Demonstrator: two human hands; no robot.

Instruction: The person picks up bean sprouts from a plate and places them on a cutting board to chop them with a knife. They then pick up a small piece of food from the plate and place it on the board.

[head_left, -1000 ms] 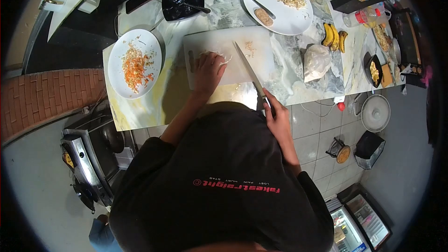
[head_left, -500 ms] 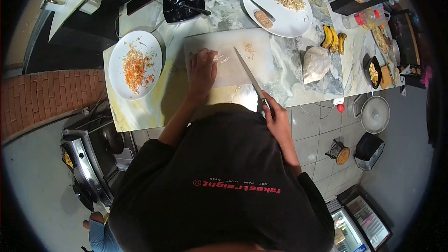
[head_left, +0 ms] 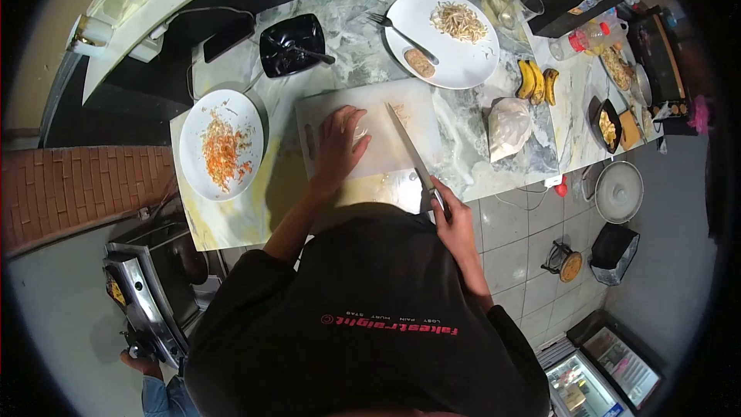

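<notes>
A whitish cutting board (head_left: 378,164) lies on the marble counter in front of me. My left hand (head_left: 338,148) rests on its left part, fingers bent and thumb curving round some thin whitish slices (head_left: 359,133); the palm hides part of them. My right hand (head_left: 453,215) grips a long kitchen knife (head_left: 409,145) by its handle, near the counter's front edge. The blade points away from me across the board, its tip beside a few small brownish shreds (head_left: 400,113). A gap separates the blade from my left hand.
Left stands a white plate (head_left: 197,127) with orange and pale chopped bits. Behind are a black bowl (head_left: 282,31) and a large plate (head_left: 463,69) with sprouts and a fork. Right are a plastic bag (head_left: 509,130) and bananas (head_left: 538,81). Another person's hand (head_left: 140,363) is by the stove.
My view has tilted, so the counter sits lower. My left thumb has come round beside the slices. The knife stays in my right hand. The other person's hand has reached towards the stove.
</notes>
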